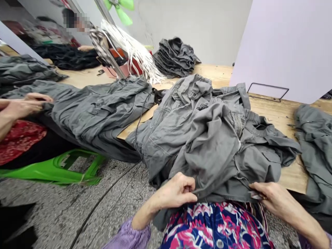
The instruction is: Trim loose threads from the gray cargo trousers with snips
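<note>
A heap of grey garments (207, 138) lies over the table's front edge and hangs down toward my lap. My left hand (178, 190) is closed on the lower edge of the grey cloth, thumb and fingers pinched together. To the right, my right hand (267, 195) pinches the same hem, with something small and pale, too small to name, at its fingertips. Between the two hands the hem runs nearly straight. A dark printed label (202, 106) shows on the upper part of the heap.
Beside me on the left, another person's hands (26, 105) hold grey cloth above a green stool (57, 167). Folded garments (176, 57), white strips (132, 48) and a pale panel (282, 52) stand behind. A cable (103, 199) crosses the floor.
</note>
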Tool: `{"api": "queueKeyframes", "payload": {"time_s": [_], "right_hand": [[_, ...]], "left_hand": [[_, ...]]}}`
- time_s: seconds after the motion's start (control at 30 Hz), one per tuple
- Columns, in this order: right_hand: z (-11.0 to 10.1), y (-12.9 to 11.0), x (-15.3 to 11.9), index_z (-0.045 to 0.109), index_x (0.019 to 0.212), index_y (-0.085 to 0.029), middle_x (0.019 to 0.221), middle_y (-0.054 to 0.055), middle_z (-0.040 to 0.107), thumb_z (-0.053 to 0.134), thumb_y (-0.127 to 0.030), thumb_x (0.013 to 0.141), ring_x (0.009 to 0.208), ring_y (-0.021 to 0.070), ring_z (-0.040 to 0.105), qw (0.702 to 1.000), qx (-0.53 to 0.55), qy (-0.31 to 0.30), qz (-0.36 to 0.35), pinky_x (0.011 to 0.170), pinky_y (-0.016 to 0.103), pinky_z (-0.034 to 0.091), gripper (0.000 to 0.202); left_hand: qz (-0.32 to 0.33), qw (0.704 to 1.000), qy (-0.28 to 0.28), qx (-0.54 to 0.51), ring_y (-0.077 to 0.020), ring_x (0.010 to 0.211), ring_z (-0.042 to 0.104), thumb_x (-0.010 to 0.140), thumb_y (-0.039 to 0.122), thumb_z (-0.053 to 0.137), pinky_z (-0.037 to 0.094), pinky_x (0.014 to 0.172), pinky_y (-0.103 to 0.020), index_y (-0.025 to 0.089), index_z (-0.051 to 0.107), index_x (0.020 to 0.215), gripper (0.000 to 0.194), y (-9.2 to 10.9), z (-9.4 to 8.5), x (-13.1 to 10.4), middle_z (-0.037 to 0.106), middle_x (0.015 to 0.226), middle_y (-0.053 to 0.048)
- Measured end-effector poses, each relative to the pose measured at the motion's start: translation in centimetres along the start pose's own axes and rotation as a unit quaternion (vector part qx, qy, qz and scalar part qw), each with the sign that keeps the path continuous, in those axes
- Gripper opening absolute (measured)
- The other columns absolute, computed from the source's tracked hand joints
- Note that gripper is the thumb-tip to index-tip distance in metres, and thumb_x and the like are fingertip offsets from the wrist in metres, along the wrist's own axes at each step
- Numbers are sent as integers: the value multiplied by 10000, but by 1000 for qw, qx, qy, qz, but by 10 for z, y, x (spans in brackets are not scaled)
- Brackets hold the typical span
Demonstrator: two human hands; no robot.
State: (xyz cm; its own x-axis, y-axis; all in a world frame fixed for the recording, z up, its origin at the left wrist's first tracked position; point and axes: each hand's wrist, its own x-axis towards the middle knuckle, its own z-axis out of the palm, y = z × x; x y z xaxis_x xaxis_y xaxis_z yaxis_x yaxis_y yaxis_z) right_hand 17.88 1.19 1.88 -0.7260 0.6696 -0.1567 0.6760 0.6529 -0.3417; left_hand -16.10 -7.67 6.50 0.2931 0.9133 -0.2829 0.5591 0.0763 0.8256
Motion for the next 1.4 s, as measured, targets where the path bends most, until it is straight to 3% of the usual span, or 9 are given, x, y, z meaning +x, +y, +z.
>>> {"api": "queueKeyframes", "payload": {"time_s": [0.1,0.2,0.43,0.6,0.77,0.9,1.07,1.23,1.4], "right_hand": [[-28,-1,3,622,988,-216,857,37,702,454,-136,814,743,149,668,996,40,71,-43,621,212,466,255],[-49,-19,17,604,1039,-213,864,39,695,509,-185,837,739,147,662,974,48,189,-111,642,221,483,225],[-67,-101,108,409,1341,-196,688,29,638,471,-130,822,610,152,586,946,-86,248,-190,567,253,381,527],[-53,-95,184,622,935,-125,644,95,626,480,-115,759,588,197,562,961,-197,172,-91,515,290,245,227],[-106,-74,200,574,998,-88,776,101,596,376,-218,884,714,180,566,908,-146,392,-29,613,286,290,263],[-133,-64,226,543,1064,-60,913,139,578,281,-236,935,832,193,553,865,-145,480,6,683,302,308,341],[-89,-47,272,592,989,-95,740,138,627,434,-127,824,689,208,561,943,-203,261,44,591,272,281,231],[-78,-38,263,542,1174,-155,746,116,651,461,-167,795,636,215,552,944,-171,281,6,565,265,287,388],[-87,-48,226,485,1247,-142,691,47,623,486,-197,758,590,188,552,935,-80,343,-43,574,256,350,492]], "left_hand": [[-63,979,176,-80,-65,477,390,722,288,585,289,458,-187,146,520,572,217,-13,-2,-5,442,490,50],[-102,897,425,-72,-93,572,479,743,322,577,370,542,-202,157,585,754,166,-27,-3,-4,550,628,21],[-92,883,378,-262,-85,537,441,699,313,595,348,527,-202,139,591,717,175,-45,11,14,520,588,28],[-25,810,534,-239,-70,541,385,688,239,600,313,526,-190,144,533,602,145,-46,-6,3,459,562,42],[67,734,663,-131,-74,577,413,749,234,576,341,580,-192,151,566,656,126,-30,-40,-2,478,592,41],[87,728,680,-21,-86,614,460,805,248,515,361,624,-199,161,556,673,163,-30,-64,38,504,610,35],[-25,767,641,4,-113,606,481,784,176,497,360,632,-230,169,501,611,174,-56,-83,85,511,586,17],[58,713,691,102,-146,773,529,823,206,470,403,727,-265,171,532,771,88,-50,-54,58,563,773,-28],[97,782,548,282,-198,823,501,806,293,557,392,733,-326,166,615,941,194,-45,-14,46,590,839,-67]]}}
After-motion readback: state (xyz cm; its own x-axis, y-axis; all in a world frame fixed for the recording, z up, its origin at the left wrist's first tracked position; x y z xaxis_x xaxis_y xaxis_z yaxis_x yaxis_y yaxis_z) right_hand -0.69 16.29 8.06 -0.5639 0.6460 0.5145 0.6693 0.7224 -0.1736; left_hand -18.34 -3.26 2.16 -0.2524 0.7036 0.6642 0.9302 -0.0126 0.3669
